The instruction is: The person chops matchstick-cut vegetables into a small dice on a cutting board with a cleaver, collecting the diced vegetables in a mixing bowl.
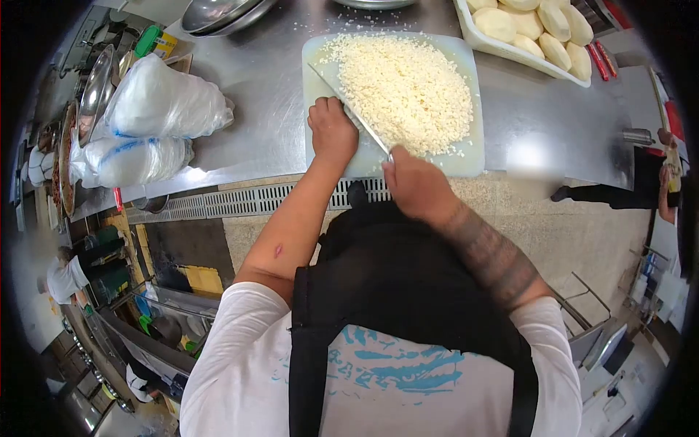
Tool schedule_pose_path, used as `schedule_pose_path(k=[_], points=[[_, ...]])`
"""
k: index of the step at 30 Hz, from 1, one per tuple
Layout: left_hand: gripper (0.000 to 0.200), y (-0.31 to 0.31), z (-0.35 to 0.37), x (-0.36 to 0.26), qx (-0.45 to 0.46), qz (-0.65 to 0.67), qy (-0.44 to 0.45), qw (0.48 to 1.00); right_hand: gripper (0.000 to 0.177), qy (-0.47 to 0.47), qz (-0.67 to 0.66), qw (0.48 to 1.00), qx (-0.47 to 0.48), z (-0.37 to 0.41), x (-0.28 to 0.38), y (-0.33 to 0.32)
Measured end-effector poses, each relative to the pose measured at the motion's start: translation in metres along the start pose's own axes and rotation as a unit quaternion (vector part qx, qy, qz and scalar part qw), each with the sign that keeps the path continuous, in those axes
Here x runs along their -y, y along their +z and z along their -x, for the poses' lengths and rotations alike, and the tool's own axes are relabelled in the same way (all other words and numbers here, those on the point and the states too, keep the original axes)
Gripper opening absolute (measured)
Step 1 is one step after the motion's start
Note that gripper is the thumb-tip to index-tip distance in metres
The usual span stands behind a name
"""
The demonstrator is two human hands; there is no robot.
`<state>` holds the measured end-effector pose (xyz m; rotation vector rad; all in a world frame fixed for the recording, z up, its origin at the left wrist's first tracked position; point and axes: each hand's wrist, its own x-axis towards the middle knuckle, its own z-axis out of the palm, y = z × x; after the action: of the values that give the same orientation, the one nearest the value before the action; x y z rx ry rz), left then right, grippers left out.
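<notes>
A large heap of finely chopped, pale, potato-like pieces (411, 91) covers much of the white cutting board (320, 156). My right hand (421, 186) is wrapped around the handle of a knife (362, 120) at the board's near edge. The blade slants up and left along the left side of the heap. On the left part of the board rests my left hand (333, 131), fingers curled, close beside the blade. Its fingertips are turned under, so I cannot see whether anything is in them.
A white crate (477, 44) of whole peeled potatoes (524, 25) stands at the back right. Bagged goods (164, 98) and metal bowls (226, 14) sit on the steel table (255, 102) to the left and back. Other people (659, 178) are at the far right and far left.
</notes>
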<state>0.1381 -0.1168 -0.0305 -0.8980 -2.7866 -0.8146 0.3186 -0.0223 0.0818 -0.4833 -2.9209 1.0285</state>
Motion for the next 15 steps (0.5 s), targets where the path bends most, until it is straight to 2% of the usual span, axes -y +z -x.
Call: schedule_pose_path(k=[4,6,7,9,12,13,15], points=[[0.020,-0.002,-0.001,0.004,0.005,0.000,0.008,1.000,0.024,-0.024,0.012,0.999,-0.023,-0.001,0.007,-0.012],[0.020,-0.002,-0.003,0.004,0.006,0.001,0.016,1.000,0.025,0.041,-0.013,0.998,0.052,0.015,0.024,-0.026],[0.021,-0.003,-0.004,0.003,0.009,0.007,0.008,1.000,0.025,0.041,-0.011,0.998,0.051,0.008,0.013,-0.017],[0.022,-0.003,0.002,0.002,0.020,0.014,0.001,1.000,0.027,-0.015,0.011,1.000,-0.013,-0.006,-0.004,0.002],[0.024,0.001,0.002,0.015,0.019,0.018,0.006,1.000,0.028,-0.009,0.008,1.000,0.005,0.002,0.007,-0.016],[0.023,0.006,0.004,0.023,0.019,-0.001,0.035,0.999,0.028,0.046,-0.002,0.998,0.050,0.010,0.019,-0.024],[0.023,0.010,0.002,0.024,0.015,-0.016,0.068,0.997,0.028,0.041,0.005,0.998,0.037,0.009,0.007,-0.005]])
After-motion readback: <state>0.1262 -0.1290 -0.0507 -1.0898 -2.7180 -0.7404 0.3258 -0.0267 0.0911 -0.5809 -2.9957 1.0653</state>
